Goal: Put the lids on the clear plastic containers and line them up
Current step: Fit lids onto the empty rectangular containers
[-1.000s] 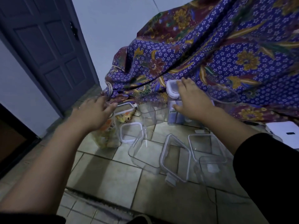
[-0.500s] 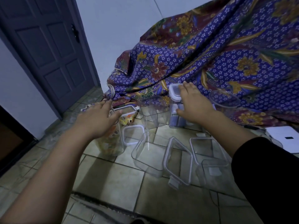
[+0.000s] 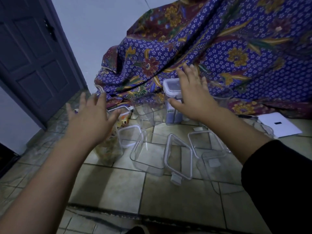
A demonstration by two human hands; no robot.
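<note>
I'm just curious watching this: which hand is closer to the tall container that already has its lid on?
Right. The right hand hovers open right beside the lidded container, thumb by its wall. The left hand is off to its left, above a container with colourful contents.

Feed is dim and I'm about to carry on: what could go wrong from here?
The right hand is close by the tall lidded container; a careless reach may tip it. The left hand is over the filled container, which could topple too. Clear lids crowd the dim floor, so mismatching seems likely.
</note>
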